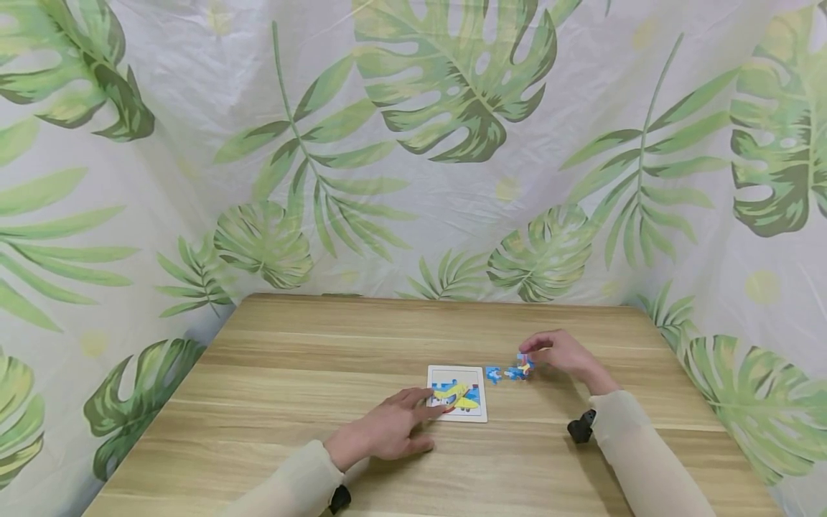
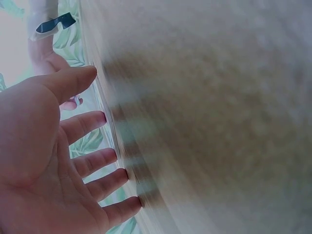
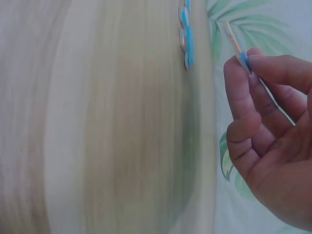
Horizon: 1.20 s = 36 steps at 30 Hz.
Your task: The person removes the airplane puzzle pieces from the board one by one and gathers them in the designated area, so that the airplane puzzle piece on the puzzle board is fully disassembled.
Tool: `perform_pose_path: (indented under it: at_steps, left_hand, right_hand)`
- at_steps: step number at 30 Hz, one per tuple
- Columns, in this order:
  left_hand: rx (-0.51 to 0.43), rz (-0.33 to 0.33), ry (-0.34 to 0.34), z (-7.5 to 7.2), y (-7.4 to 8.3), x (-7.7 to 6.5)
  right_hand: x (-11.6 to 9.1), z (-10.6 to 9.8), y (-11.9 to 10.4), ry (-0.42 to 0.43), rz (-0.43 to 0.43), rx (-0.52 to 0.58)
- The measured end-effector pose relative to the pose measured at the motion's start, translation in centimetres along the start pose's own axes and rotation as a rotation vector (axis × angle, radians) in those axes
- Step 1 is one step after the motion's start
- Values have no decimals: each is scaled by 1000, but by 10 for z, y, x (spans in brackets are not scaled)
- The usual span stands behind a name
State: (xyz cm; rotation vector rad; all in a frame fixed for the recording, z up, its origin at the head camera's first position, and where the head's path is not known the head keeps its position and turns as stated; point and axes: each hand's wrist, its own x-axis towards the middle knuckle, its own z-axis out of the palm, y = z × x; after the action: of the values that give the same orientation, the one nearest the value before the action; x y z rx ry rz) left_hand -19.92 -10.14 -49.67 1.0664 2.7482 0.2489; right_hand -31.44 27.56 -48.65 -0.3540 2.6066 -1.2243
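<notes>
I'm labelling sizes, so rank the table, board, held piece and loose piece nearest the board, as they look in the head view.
1. Table
2. Board
3. Held piece and loose piece, unranked: they look close in size, and the held one is lifted.

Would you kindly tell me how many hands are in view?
2: the left hand, its fingers over the board, and the right hand, right of the board, pinching a puzzle piece.
</notes>
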Motion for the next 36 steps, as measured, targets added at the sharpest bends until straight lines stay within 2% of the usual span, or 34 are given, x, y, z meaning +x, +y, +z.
perform_pose_path:
  at_steps: [8, 18, 31, 36]
  left_hand:
    - [-7, -3, -5, 0, 0, 0]
    - [5, 5, 1, 1, -1, 0]
    - [-3, -6, -3, 2, -1, 2]
    - [0, -4, -3, 2, -2, 2]
  right_hand:
    - [-4, -7, 13, 12, 17, -20]
    - [-7, -10, 21, 0, 41, 8]
    - [-8, -5, 25, 28, 45, -64]
    - [-8, -6, 27, 22, 20, -79]
